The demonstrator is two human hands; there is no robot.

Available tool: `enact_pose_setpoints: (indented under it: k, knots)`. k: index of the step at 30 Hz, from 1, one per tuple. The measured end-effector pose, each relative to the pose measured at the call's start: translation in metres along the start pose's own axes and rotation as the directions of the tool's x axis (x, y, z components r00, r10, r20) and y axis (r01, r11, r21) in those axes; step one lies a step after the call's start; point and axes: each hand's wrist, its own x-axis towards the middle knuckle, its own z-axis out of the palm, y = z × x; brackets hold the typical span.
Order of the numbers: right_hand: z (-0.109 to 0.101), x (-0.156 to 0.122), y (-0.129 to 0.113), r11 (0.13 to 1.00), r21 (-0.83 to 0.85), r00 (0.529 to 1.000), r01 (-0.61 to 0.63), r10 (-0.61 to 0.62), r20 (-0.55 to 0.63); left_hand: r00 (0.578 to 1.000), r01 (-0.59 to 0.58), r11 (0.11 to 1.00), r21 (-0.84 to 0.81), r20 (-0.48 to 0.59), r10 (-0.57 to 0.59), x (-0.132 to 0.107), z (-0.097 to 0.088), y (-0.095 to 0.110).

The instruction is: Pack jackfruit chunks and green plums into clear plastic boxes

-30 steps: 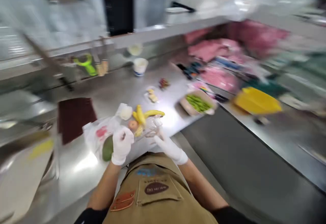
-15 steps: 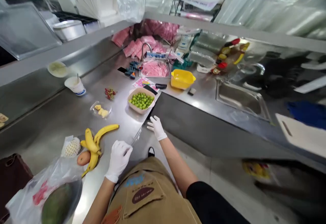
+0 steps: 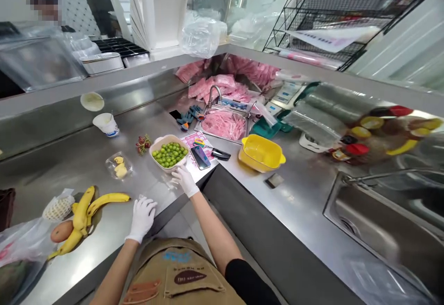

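My left hand (image 3: 142, 218), in a white glove, rests at the counter's front edge with its fingers loosely bent and slightly apart. I see nothing clearly held in it; a small clear glint shows by its fingertips. My right hand (image 3: 186, 181), also gloved, reaches up to the near side of a pale pink bowl (image 3: 157, 164) with its fingers spread. Green round fruits (image 3: 169, 153) fill that bowl. Something clear, perhaps thin plastic (image 3: 169, 181), lies between the right fingers and the counter. Bananas (image 3: 81, 212) lie left of my left hand.
A clear tray with yellow pieces (image 3: 120, 171), red grapes (image 3: 143, 144) and a white cup (image 3: 106, 124) stand on the left counter (image 3: 69, 157). Right of the bowl are a phone (image 3: 200, 157), black-handled tool (image 3: 221, 155) and yellow basin (image 3: 262, 152). A sink (image 3: 367, 231) lies far right.
The view has turned and come closer to the counter. My right hand has moved from beyond the counter's edge to the bowl. My left hand has come to the edge.
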Motion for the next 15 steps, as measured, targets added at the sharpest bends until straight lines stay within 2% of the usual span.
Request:
enact_pose_setpoints:
  k: [2,4,7,10,12,14,15]
  knots:
    - [-0.016,0.0,-0.007,1.0,0.015,1.0,0.003,-0.003,0.0,0.999,0.052,0.998,0.041,-0.006,-0.052,0.014,0.0,0.009]
    - [-0.037,-0.009,-0.006,1.0,0.025,1.0,-0.016,0.017,-0.021,0.998,0.043,0.999,0.026,-0.054,-0.042,0.024,-0.003,0.024]
    - [-0.069,-0.033,0.004,0.997,0.048,0.993,-0.055,0.06,-0.1,0.996,-0.071,0.985,-0.16,-0.072,0.06,0.04,-0.007,0.06]
    - [-0.101,-0.062,0.008,0.993,0.105,0.964,-0.061,0.086,-0.252,0.982,-0.135,0.899,-0.417,0.066,0.178,0.072,-0.006,0.11]
    - [-0.128,-0.086,0.002,0.986,0.165,0.926,-0.022,0.082,-0.369,0.928,-0.183,0.826,-0.533,0.184,0.324,0.103,-0.001,0.147]
    - [-0.159,-0.117,-0.006,0.972,0.223,0.863,0.074,0.049,-0.503,0.825,-0.272,0.73,-0.627,0.24,0.512,0.139,0.006,0.186]
    - [-0.174,-0.136,-0.008,0.959,0.246,0.815,0.139,0.031,-0.579,0.765,-0.316,0.672,-0.67,0.24,0.598,0.157,0.01,0.205]
